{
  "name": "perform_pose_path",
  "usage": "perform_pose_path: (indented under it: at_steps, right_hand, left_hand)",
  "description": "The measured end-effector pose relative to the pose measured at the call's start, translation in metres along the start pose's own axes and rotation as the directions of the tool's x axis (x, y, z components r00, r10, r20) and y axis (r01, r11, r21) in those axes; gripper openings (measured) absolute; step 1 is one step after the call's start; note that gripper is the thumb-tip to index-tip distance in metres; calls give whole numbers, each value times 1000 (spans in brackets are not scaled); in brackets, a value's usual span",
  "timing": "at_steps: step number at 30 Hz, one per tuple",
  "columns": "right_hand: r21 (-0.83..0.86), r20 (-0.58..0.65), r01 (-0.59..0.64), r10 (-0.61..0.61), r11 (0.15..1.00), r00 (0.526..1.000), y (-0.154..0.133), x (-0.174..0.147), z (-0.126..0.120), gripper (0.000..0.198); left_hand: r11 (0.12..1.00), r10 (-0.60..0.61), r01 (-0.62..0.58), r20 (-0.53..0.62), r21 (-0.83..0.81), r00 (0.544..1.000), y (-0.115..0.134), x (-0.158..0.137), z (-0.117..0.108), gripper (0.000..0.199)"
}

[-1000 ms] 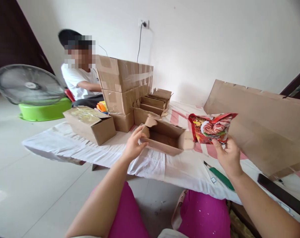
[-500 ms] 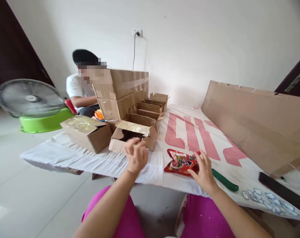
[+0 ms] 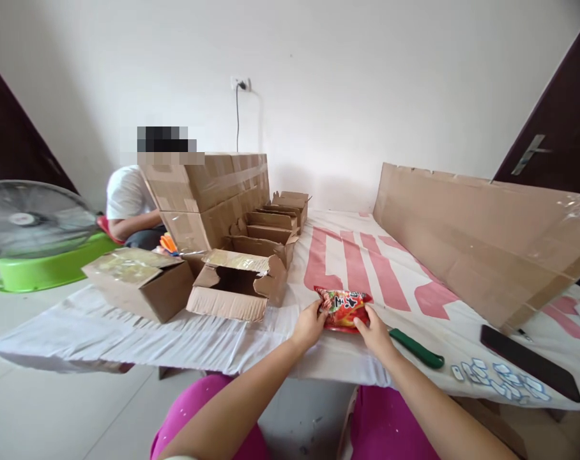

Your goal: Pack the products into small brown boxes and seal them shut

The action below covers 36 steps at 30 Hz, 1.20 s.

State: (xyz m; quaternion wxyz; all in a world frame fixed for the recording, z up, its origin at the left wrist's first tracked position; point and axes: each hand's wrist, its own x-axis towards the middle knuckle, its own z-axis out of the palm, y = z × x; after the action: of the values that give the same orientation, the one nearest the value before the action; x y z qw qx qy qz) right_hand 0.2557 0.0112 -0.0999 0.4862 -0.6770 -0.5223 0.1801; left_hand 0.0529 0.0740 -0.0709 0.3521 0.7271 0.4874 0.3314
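Observation:
A red printed food packet (image 3: 345, 309) is held between my two hands at the table's front edge. My left hand (image 3: 312, 324) grips its left end, fingers closed on it. At the other end my right hand (image 3: 373, 331) closes on the lower right corner with thumb and fingers. Just right of that hand lies a green-handled tool (image 3: 418, 349), its far end partly hidden. An open cardboard box (image 3: 228, 300) stands left of the packet with its flaps up and a dark inside.
Several open boxes (image 3: 271, 220) line up behind, beside stacked sealed cartons (image 3: 208, 191). A closed box (image 3: 141, 281) stands at left. A phone-like black slab (image 3: 529, 361) and small white-blue pieces (image 3: 503, 380) lie right, before a cardboard panel (image 3: 462, 236). A co-worker (image 3: 131, 204) sits behind the cartons.
My left hand has come from beside the open box to the packet's left end and taken hold. My right hand keeps its end. The view has shifted slightly.

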Motion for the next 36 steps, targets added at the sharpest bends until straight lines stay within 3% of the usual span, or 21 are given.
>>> perform_pose_path:
  at_steps: [4,7,10,14,19,22,24,26,27,29,32,36]
  right_hand:
    - [59,-106,83,-76,995,991,-37,63,-5,55]
    - [86,-100,79,-70,993,993,-57,113,-9,53]
    - [120,-71,46,-38,992,997,-63,137,-8,49]
    - [186,20,-10,6,983,1000,-48,111,-1,49]
    - [203,239,-59,9,977,971,-21,60,10,39]
    - [146,257,-32,-7,989,966,-14,46,20,39]
    - [100,226,-4,-19,995,974,-12,41,27,41]
    - [63,184,18,-29,998,982,-10,36,32,45]
    - [32,163,40,-44,999,986,-10,34,34,47]
    - [-46,137,95,-88,994,987,-8,30,36,51]
    - [-137,145,158,-138,978,980,-4,28,37,55]
    - [-156,150,187,-164,970,975,0,31,38,56]
  left_hand:
    - [997,47,-54,-117,-62,992,38,52,-4,45]
    - [993,49,-66,-164,-100,985,60,96,-12,48]
    - [993,7,-29,-185,-112,983,68,113,-12,51]
    - [996,-22,5,-184,-94,983,49,84,1,57]
    - [1000,-30,30,-70,-8,997,12,3,0,59]
    - [998,19,-20,6,65,1000,5,-51,-24,46]
    - [978,148,-152,38,145,988,5,-80,-49,27]
    - [866,376,-363,32,345,926,6,-98,-78,26]
    - [800,448,-397,-8,450,894,6,-101,-94,29]
    - [717,489,-300,-147,629,860,0,-96,-124,38]
    - [639,422,-92,-248,764,872,-18,-73,-162,56]
    - [540,330,-169,-23,824,944,-34,-46,-198,56]
